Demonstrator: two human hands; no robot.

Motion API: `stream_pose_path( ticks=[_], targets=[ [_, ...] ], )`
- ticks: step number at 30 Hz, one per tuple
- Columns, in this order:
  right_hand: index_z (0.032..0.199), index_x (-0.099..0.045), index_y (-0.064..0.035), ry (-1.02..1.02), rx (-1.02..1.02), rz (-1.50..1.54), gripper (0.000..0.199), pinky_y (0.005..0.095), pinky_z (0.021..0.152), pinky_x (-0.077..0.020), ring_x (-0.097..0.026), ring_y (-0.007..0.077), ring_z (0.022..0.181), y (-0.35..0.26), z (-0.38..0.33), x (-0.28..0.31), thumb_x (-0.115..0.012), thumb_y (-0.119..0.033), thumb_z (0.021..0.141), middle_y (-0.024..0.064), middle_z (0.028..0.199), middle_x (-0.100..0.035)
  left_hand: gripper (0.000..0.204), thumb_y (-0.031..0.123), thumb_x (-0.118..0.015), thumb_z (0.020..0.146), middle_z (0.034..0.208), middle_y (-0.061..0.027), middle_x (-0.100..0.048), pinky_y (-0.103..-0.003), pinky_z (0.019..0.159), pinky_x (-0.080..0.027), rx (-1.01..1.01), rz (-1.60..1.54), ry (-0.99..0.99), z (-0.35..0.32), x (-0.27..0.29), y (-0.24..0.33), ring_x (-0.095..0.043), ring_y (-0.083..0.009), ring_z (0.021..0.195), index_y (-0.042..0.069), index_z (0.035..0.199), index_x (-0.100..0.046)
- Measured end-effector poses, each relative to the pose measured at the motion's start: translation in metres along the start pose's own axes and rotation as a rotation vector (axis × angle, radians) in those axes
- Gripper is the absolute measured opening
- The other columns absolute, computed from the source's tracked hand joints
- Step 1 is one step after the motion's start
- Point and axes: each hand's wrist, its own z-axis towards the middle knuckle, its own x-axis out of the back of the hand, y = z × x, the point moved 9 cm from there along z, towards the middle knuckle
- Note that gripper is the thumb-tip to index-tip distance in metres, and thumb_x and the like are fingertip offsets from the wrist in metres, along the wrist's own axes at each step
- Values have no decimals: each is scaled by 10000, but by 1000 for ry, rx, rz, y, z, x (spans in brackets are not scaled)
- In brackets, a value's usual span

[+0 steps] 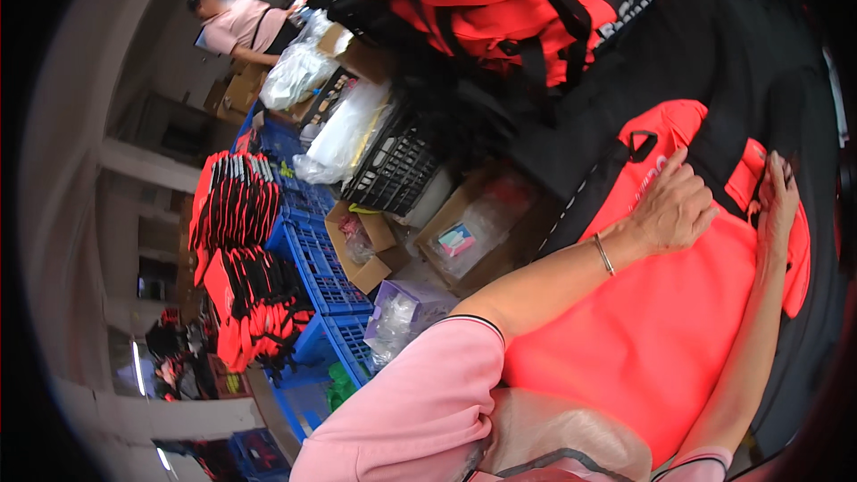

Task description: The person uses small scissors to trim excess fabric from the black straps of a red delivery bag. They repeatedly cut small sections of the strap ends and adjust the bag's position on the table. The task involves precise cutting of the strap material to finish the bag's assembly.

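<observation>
Blue crates [328, 266] and red-black stacks [234, 201] fill the room's left; its outer edges fade into dark. Red cloth [625, 339] lies over black fabric [678, 49], partly hidden by the forearms. Left hand [677, 212] rests on it, fingers half curled; right hand [778, 201] bends at its far edge. Whether either grips, I cannot tell. Above, a red pile [486, 4] is cut off.

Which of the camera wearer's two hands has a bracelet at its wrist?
The left hand, over the red fabric: a thin bracelet circles its wrist. The right hand, toward the fabric's right side, shows a bare wrist.
</observation>
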Motion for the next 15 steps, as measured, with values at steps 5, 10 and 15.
stream_pose_path(
  ticks=[5,10,15],
  targets=[
    [828,-565,-100,16,-39,-36,205,199,432,-205,-258,-3,477,-7,-4,-21,-670,-231,945,-87,664,-428,177,133,-636,856,703,-91,-497,-567,1102,-313,35,2,41,1,2,-2,-519,-280,763,48,720,-561],
    [873,-587,-101,51,-8,73,173,183,422,-212,-288,-11,479,2,2,-5,-695,-224,929,-77,677,-461,196,146,-646,866,710,-83,-500,-578,1109,-309,49,19,-11,1,-2,-3,-526,-270,776,45,724,-554],
    [929,-603,-93,24,-29,89,168,177,417,-214,-301,-12,479,6,3,-1,-701,-230,925,-66,695,-490,191,144,-648,862,716,-86,-498,-577,1110,-313,66,18,-13,-3,-2,-3,-525,-270,780,43,728,-558]
  ],
)
